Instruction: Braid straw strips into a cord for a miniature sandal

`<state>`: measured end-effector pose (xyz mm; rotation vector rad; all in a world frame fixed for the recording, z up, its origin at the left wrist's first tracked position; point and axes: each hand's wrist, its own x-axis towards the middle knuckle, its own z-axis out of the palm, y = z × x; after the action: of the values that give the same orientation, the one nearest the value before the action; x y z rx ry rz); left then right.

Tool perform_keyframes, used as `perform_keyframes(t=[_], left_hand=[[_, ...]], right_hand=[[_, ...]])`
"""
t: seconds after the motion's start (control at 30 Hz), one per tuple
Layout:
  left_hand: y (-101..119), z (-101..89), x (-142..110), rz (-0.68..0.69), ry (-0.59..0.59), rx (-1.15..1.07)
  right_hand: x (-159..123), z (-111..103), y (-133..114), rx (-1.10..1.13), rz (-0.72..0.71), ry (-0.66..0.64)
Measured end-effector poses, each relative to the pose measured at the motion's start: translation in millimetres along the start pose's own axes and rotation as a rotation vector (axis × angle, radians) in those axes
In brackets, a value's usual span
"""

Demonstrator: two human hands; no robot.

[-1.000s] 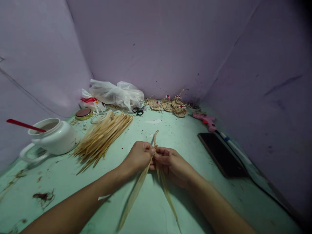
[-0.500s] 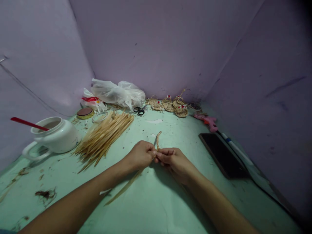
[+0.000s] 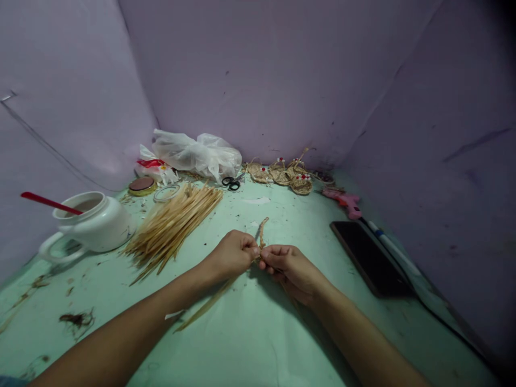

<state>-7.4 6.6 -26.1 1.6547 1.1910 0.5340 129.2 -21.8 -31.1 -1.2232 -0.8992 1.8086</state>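
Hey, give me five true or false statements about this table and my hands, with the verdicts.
The left hand and right hand pinch a twisted strip. True.
The white pot has a red stick in it. True.
The scissors lie inside the white pot. False: the scissors lie on the tabletop near the plastic bag.
The glue gun is green. False: the glue gun is pink.
The phone lies to the right of both hands. True.

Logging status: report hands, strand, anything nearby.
Left hand, right hand both pinching strand. Far tip showing. Straw bundle left, phone right, both untouched.
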Motion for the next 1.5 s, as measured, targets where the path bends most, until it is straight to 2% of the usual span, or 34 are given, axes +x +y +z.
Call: perform_keyframes(t=[0.17,0.3,0.53,0.67,0.77,0.87,0.97,1.07,1.13,1.23,1.27,1.3,1.37,1.4,1.43,1.5], left_hand=[[2,-0.1,0,0.008,0.056,0.036],[1,0.4,-1,0.021,0.075,0.071],[4,-4.9,-7,0.142,0.043,0.361],[11,-5.9,-12,0.060,0.221,0.530],[19,-0.9,-19,0.003,0.290,0.630],[24,11.7,-30,0.015,0.258,0.786],[21,29.4,-39,0.121,0.191,0.911],[15,43.4,-43,0.218,0.121,0.987],[12,46.0,-43,0.264,0.092,1.003],[16,35.8,-40,0.306,0.073,0.904],[19,29.2,-38,0.297,0.110,0.829],[23,21.7,-36,0.264,0.166,0.734],[29,6.4,-31,0.163,0.374,0.511],[31,-0.1,-27,0.071,0.404,0.384],[32,-5.2,-24,-0.029,0.350,0.241],[30,-10.7,-17,-0.238,0.147,-0.041]], right_hand=[[2,0,2,-0.196,-0.107,0.061],[3,-1,3,-0.247,-0.149,0.092],[8,0,8,-0.301,-0.210,0.189],[11,3,12,-0.330,-0.260,0.274],[11,6,13,-0.254,-0.288,0.278],[9,9,14,-0.133,-0.268,0.288],[7,11,15,-0.011,-0.216,0.333],[5,12,15,0.137,-0.159,0.297],[4,11,13,0.199,-0.123,0.268],[5,9,11,0.210,-0.112,0.257],[5,9,10,0.194,-0.114,0.260],[5,8,9,0.171,-0.116,0.265],[4,8,7,0.125,-0.108,0.268],[4,8,7,0.106,-0.099,0.260],[4,8,6,0.095,-0.092,0.247],[3,10,6,0.091,-0.080,0.211]])
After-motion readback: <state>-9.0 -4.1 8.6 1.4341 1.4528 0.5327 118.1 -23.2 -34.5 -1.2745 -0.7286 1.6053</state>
